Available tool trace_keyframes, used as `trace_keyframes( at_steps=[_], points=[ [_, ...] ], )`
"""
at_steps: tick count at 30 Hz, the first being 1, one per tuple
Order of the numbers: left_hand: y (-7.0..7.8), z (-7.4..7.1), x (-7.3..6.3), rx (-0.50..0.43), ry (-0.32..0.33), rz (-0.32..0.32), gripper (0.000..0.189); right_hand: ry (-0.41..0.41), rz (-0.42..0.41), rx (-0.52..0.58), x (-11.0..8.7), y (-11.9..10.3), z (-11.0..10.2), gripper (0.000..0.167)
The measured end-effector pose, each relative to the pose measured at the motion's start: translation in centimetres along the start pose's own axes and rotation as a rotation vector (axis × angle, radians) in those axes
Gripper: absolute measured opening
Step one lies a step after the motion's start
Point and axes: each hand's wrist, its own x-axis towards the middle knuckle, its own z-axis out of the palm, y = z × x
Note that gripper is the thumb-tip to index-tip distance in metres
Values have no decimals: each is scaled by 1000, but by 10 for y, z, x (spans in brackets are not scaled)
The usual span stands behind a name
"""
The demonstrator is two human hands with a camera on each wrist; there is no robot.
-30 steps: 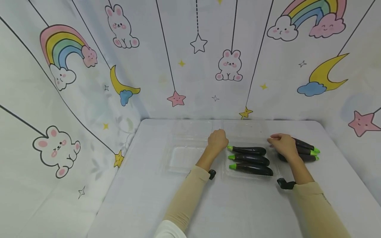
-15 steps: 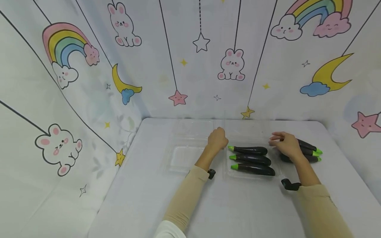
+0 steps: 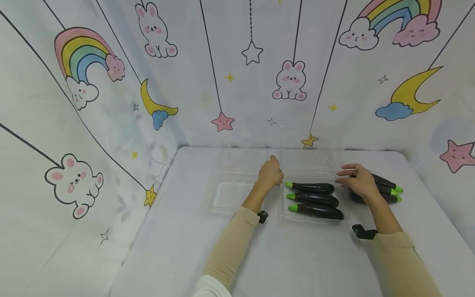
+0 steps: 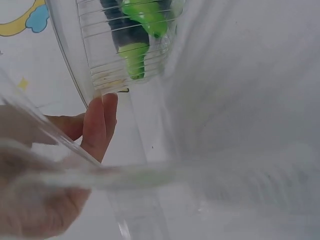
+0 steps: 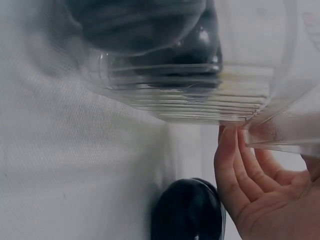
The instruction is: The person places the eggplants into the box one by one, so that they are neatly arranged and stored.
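A clear plastic clamshell box (image 3: 311,221) holds three dark eggplants (image 3: 314,200) with green stem ends, lying side by side. Its see-through lid (image 3: 311,165) stands raised at the back. My left hand (image 3: 271,172) is at the box's rear left corner; in the left wrist view its fingertips (image 4: 109,102) touch that corner. At the rear right corner, my right hand (image 3: 358,181) has its fingers extended, and the right wrist view shows the fingertips (image 5: 227,137) against the ribbed edge. Transparent plastic blurs the exact contact of both hands.
Another clear clamshell box (image 3: 208,202) lies opened to the left, its lid (image 3: 243,156) behind it. Several more eggplants (image 3: 387,189) lie on the white table right of my right hand. A printed cloth (image 3: 193,90) hangs close behind and at the sides.
The box's lid has come up at the back, its clear outline now overlapping the backdrop. Both hands stay near the rear corners, with the right hand's fingers a little more spread.
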Motion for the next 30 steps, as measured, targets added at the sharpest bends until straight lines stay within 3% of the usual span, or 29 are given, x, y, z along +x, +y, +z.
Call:
trace_keyframes(
  at_steps=[9, 22, 30],
  points=[
    [-6, -4, -5, -110, 26, 68, 30, 22, -27, 49, -1, 0, 2, 54],
    [-12, -4, -4, -167, -6, 121, 27, 23, -57, 47, -4, 8, 2, 39],
    [-15, -3, -2, -120, 6, 169, 29, -1, -68, 37, -4, 9, 0, 39]
  ],
)
